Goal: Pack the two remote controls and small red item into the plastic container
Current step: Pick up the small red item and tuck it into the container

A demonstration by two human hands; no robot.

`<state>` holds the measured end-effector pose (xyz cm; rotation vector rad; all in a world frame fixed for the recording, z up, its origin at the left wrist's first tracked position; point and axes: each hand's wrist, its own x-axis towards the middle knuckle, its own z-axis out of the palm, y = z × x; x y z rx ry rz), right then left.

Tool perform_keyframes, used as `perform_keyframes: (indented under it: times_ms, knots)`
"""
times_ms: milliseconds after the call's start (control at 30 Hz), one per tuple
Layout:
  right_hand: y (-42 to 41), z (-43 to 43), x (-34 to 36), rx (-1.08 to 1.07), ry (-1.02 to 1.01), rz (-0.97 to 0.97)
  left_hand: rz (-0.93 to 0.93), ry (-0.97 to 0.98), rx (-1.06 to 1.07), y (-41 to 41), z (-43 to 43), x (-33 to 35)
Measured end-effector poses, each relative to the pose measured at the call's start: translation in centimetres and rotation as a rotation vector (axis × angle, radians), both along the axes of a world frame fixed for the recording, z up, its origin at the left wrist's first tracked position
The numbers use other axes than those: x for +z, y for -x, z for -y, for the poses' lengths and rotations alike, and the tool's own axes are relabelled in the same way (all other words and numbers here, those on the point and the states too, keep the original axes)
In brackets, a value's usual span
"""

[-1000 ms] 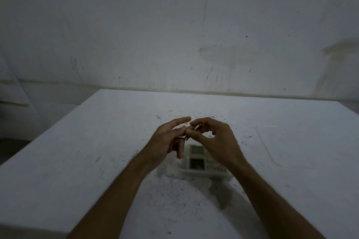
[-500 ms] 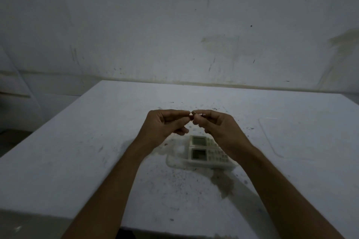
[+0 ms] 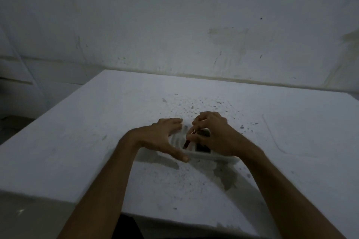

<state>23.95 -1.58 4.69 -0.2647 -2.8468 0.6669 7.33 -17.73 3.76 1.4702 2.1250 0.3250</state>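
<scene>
Writing or brand marks: none legible anywhere; the scene is dim and soft.

Forearms: two bare forearms enter from the near edge and converge over the middle of the table [image 3: 93, 132], a white top with dark specks and smudges.

Plastic container [image 3: 225, 158]: clear and shallow, resting on the table under both hands. Its near rim shows pale between the wrists, and its ribbed floor is visible at the left end.

Contents: one remote control [image 3: 203, 147] is partly seen as a pale body with a dark screen, lying inside the container just below the right hand. A second remote cannot be made out; the hand covers that area.

Left hand [image 3: 161, 137]: fingers spread apart, palm down, with fingertips on the far left part of the container and the thumb stretched along its near rim. It grips nothing.

Right hand [image 3: 213, 134]: fingers curled together, with thumb and forefinger pinched on the small red item [image 3: 187, 143], a thin stick-like piece tilted with its lower end down inside the container, beside the remote.

Faint outline [image 3: 272, 134]: a curved mark on the tabletop well to the right; I cannot tell what it is.

Wall [image 3: 174, 25]: pale, scuffed and stained, behind the table's far edge.
</scene>
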Motion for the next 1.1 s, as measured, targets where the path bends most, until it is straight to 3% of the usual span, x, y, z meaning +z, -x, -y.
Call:
perform_keyframes:
  times_ms: [200,367,500,633,867,1100]
  knots:
    - [0.6,0.6,-0.2,-0.003,-0.032,0.151,0.007,-0.079,0.042,-0.6,-0.2,0.5]
    - [1.7,1.2,-1.1,-0.023,-0.171,0.167,0.150,-0.159,0.061,0.6,-0.1,-0.3]
    - [2.2,1.1,-1.2,-0.080,-0.239,0.121,0.151,-0.150,0.072,0.6,-0.2,-0.5]
    - [2.4,0.3,-1.1,-0.098,-0.169,0.071,0.160,-0.140,0.075,0.6,-0.2,-0.5]
    - [2.4,0.6,-2.4,-0.218,-0.184,-0.165,0.171,-0.147,0.081,0.7,-0.3,-0.8]
    - [2.2,0.6,-2.5,-0.216,-0.177,-0.097,0.142,-0.158,0.069,1.1,-0.4,-1.3]
